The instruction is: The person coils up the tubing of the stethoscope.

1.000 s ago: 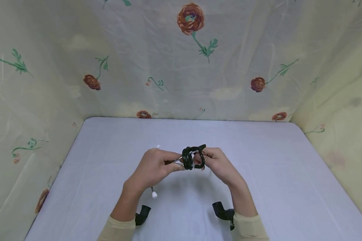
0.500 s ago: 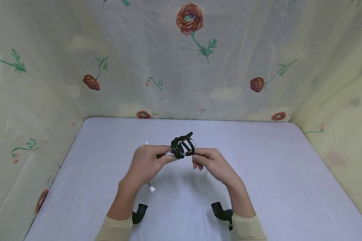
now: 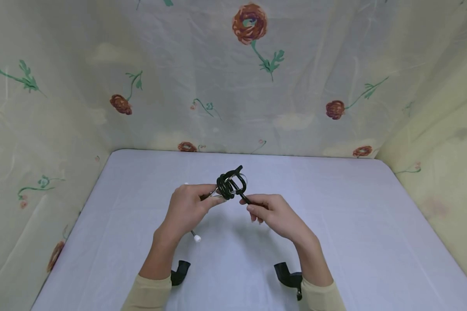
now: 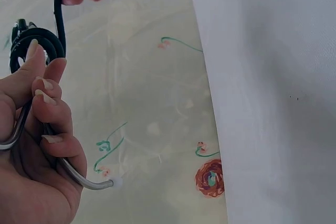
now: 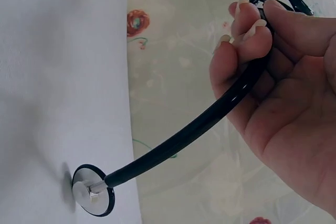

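Observation:
A black stethoscope (image 3: 226,186) is held up over the table, its tubing wound in coils around the metal ear tubes. My left hand (image 3: 188,207) grips the ear tubes just below the coils. One white ear tip (image 3: 197,238) sticks out beneath this hand, and in the left wrist view a bent metal ear tube (image 4: 86,182) emerges from between its fingers. My right hand (image 3: 274,212) pinches a length of black tubing (image 5: 178,135) to the right of the coils. From there the tubing runs past the palm to the round metal chest piece (image 5: 94,203), which the head view does not show.
A white-covered table (image 3: 354,224) lies under both hands. Flower-patterned cloth (image 3: 295,95) surrounds it at the back and sides. Black curved wrist pieces (image 3: 286,274) jut inward beside both forearms.
The left hand and coiled stethoscope have shifted left and slightly up. My right fingers, at the coils one second ago, are now apart from them, with a stretch of tubing showing between.

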`<state>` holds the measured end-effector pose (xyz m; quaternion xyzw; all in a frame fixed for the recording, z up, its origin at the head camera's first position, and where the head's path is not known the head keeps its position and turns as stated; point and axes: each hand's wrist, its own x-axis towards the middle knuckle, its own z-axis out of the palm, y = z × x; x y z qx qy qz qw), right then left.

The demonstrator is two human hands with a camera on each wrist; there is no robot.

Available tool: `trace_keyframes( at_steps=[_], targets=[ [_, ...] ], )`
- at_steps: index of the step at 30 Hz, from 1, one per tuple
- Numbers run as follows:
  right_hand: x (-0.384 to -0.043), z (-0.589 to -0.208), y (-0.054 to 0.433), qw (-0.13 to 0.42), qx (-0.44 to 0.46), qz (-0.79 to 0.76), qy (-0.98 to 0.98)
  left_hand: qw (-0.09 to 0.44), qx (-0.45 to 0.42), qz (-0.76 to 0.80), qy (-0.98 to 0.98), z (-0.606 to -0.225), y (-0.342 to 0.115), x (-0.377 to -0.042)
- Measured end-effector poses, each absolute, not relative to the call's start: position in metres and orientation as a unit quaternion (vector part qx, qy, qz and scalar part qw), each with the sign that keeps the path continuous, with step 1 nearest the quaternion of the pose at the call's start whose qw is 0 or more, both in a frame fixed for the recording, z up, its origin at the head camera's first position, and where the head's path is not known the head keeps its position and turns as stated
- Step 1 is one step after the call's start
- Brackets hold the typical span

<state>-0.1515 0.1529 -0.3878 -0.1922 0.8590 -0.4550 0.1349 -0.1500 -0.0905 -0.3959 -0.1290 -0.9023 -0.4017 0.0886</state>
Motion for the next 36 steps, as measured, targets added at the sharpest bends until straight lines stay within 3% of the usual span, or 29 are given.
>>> trace_keyframes(
  at_steps=[12, 28, 36],
  targets=[
    [-0.147, -0.381, 0.151, 0.126, -0.192, -0.433, 0.871, 0.103, -0.104, -0.390, -0.909, -0.397, -0.090, -0.150],
    [-0.142, -0.379, 0.152, 0.160, -0.206, -0.418, 0.870, 0.120, -0.039, -0.362, -0.924, -0.400, -0.101, -0.155],
    [-0.137, -0.373, 0.150, 0.173, -0.223, -0.424, 0.861, 0.084, -0.039, -0.337, -0.937, -0.404, -0.101, -0.157]
  ],
)
